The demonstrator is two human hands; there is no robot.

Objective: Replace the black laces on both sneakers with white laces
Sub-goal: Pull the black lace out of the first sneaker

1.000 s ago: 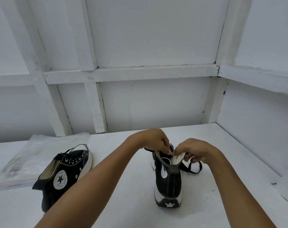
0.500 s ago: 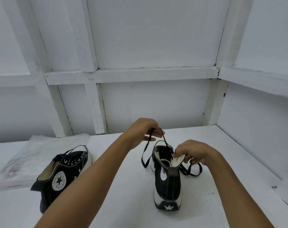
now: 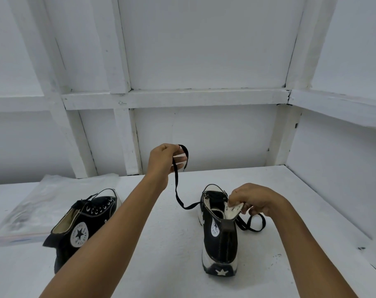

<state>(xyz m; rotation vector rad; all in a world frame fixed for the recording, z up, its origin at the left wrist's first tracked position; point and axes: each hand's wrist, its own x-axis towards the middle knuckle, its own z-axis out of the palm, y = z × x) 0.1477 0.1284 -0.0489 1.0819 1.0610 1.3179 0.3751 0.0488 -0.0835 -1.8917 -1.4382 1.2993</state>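
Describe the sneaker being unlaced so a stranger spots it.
On the white table, take the right sneaker, heel toward the camera. Unlike the left sneaker, the right hand pinches its collar and the left hand holds its black lace aloft.

The black high-top (image 3: pixel 220 239) stands upright, heel toward me, its collar flap pinched open in my right hand (image 3: pixel 255 201); its black lace (image 3: pixel 176 186) rises slack to my left hand (image 3: pixel 163 158) — the other end loops beside it. The second sneaker (image 3: pixel 81 229) lies tilted, seemingly laced in black
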